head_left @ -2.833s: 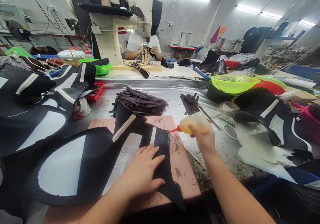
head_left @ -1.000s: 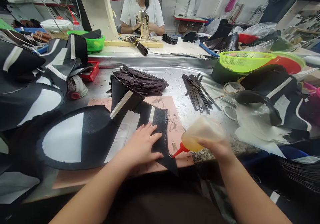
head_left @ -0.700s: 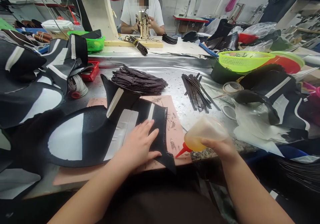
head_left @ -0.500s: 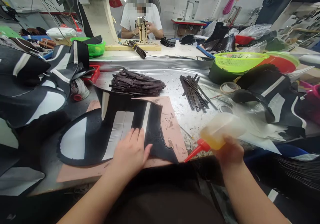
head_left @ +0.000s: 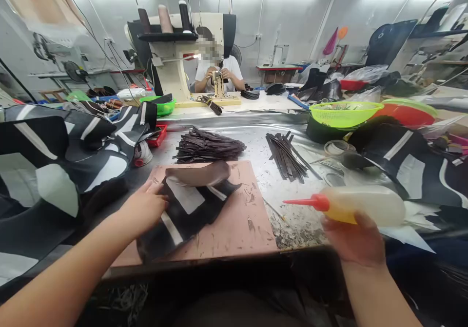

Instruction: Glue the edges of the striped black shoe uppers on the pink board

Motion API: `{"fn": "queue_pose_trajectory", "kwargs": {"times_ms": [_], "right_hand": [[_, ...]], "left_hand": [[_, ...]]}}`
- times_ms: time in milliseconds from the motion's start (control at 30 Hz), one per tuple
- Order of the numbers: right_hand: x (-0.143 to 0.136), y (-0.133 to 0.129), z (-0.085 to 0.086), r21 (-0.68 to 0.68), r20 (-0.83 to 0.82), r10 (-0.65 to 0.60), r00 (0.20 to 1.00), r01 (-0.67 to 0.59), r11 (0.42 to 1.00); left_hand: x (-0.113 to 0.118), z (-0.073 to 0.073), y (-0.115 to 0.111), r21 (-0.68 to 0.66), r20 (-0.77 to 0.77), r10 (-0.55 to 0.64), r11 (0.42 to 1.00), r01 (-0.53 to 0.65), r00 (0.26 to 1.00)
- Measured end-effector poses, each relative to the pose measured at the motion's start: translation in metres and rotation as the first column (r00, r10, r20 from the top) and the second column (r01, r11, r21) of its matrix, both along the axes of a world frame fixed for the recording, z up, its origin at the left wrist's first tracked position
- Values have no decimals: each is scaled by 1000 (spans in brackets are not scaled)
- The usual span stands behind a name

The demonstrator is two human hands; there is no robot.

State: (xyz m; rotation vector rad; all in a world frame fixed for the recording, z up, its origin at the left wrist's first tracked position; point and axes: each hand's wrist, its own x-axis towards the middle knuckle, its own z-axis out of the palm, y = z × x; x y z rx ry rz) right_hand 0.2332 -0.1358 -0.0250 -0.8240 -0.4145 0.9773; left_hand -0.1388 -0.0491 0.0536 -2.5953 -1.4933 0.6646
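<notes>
My left hand (head_left: 146, 209) grips the left edge of a black shoe-upper piece (head_left: 204, 224) with white patches and strips. The piece is bent and partly lifted over a pink board (head_left: 252, 220), its top edge folded over and blurred. In my right hand (head_left: 356, 239) is a clear squeeze bottle (head_left: 376, 205) of yellowish liquid, held nearly level, its red nozzle (head_left: 310, 201) pointing left. Behind the board lie a thick pile of dark strips (head_left: 208, 145) and a smaller bundle of strips (head_left: 287, 156).
Black pieces (head_left: 109, 166) are heaped at the left, more (head_left: 398, 161) at the right. Behind stand a green basket (head_left: 343, 115), tape rolls (head_left: 338, 146) and a red tray (head_left: 159, 136). A person (head_left: 232, 71) sits at a sewing machine (head_left: 175, 68) across the table.
The black piece, flat under my left hand before, is now gripped, turned and partly raised. The bottle has swung level, its nozzle off the board's corner. The camera view has tilted upward.
</notes>
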Motion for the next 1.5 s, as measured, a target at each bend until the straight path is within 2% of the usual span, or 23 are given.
{"fn": "queue_pose_trajectory", "kwargs": {"times_ms": [67,100,167,200,267,367,433,500,567,633,700,867,967,1067,1267,1500], "right_hand": [[-4,4,-1,-6,-28,-46,999,46,999],[-8,6,-2,-4,-38,-62,997,61,998],[-15,12,-4,2,-50,-69,996,69,998],[-17,14,-4,5,-54,-62,997,63,998],[-20,17,-5,13,-39,-52,998,52,999],[-16,17,-7,16,34,-59,998,58,998],[-14,16,-9,5,66,-60,996,60,998],[-15,17,-11,-7,55,-51,997,51,999],[-21,21,-13,-11,30,-33,999,34,999],[-28,27,-14,-26,11,-4,1000,4,1000],[-34,35,-15,-43,-3,15,1000,-16,999],[-39,62,-16,-19,69,10,998,-9,1000],[-45,82,-14,-25,175,32,984,-28,999],[-57,102,-11,-49,266,39,963,-27,998],[-85,142,-12,-110,477,104,873,-58,992],[-99,172,-18,-129,630,126,767,-57,990]], "left_hand": [[22,4,0,86,-45,58,995,-54,997],[36,1,1,103,-20,67,993,-64,998],[63,-12,4,133,82,71,988,-81,994],[73,-21,7,147,192,79,983,-108,978],[84,-37,10,36,333,69,996,-86,940],[79,-48,5,-229,433,107,973,-5,895],[72,-48,-3,-314,450,129,949,21,884],[70,-48,-9,-275,446,96,961,34,890],[75,-50,-7,-163,435,51,986,23,899],[82,-55,1,-65,433,29,998,-1,901],[86,-60,13,-33,407,28,999,-16,913],[83,-64,36,-127,248,63,991,-32,967],[79,-65,43,-107,280,59,994,-30,958],[77,-69,52,-172,282,90,984,-42,955],[73,-82,66,-213,301,96,977,-32,949],[76,-79,66,-243,292,95,970,-22,952]]}}
